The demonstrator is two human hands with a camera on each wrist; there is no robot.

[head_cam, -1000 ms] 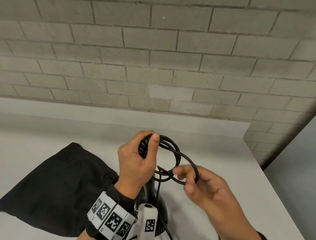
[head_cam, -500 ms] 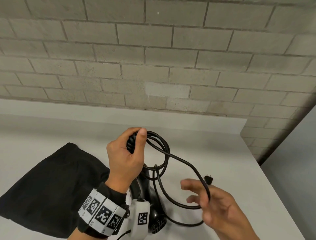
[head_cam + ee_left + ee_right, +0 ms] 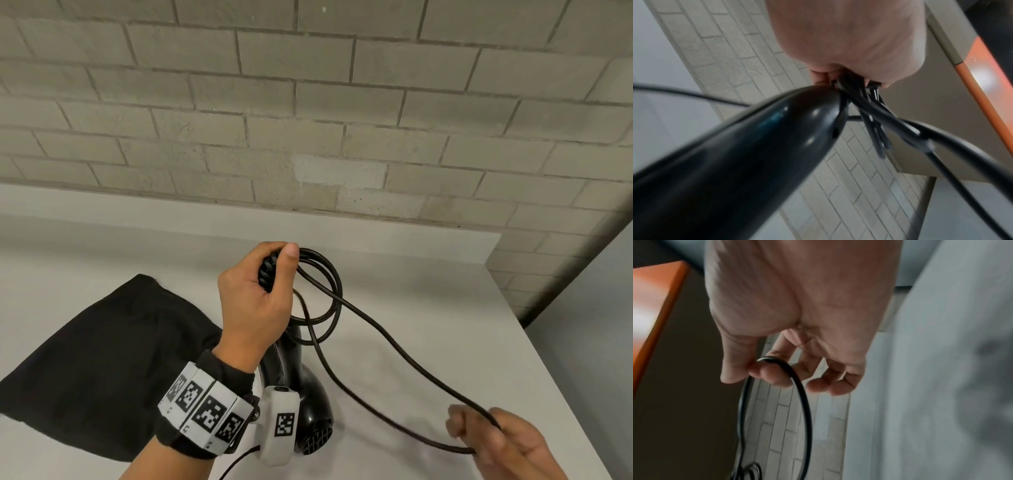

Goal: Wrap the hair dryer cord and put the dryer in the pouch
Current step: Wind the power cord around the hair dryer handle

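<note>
My left hand [image 3: 265, 291] grips the ribbed end of the black hair dryer's handle together with a few coiled loops of its black cord [image 3: 376, 339]. The glossy dryer body [image 3: 308, 401] hangs down from that hand above the table, its mesh end toward me; the left wrist view shows the same body [image 3: 748, 154] and the bunched cord [image 3: 875, 116] under my fist. A long slack run of cord leads to my right hand [image 3: 493, 438] at the lower right, whose thumb and curled forefinger pinch the cord [image 3: 797, 386]. The black pouch [image 3: 102, 370] lies flat on the left.
The white table [image 3: 428, 308] backs onto a grey brick wall [image 3: 308, 120] with a low ledge. Its right edge [image 3: 548, 370] drops off beside my right hand. An orange-edged surface [image 3: 982, 104] shows in both wrist views.
My right hand has drawn the cord out to the lower right, lengthening the slack loop. The plug seen half a second ago is out of sight. My left hand keeps its hold.
</note>
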